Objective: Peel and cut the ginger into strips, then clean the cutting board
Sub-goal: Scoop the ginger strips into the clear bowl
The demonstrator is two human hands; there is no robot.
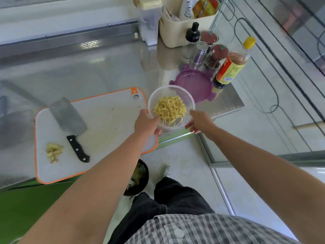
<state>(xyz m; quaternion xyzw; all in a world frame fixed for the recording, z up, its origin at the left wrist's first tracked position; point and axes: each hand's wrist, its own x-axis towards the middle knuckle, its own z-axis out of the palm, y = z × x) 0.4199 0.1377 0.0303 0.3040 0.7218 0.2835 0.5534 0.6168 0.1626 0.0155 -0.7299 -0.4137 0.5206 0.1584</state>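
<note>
I see the white cutting board [105, 120] at near left, a cleaver [67, 117] lying flat on it. Just right, the left hand [146, 123] and right hand [200, 123] curl round the clear bowl [171, 89], gripping opposite sides. It holds ginger strips [170, 109]. Ginger peelings [53, 151] lie on the board's near-left part.

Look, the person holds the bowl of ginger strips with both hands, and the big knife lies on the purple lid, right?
Not quite. The head view shows the big knife lying on the cutting board, not on the purple lid. The rest is right: the left hand and right hand both hold the bowl of ginger strips.
</note>
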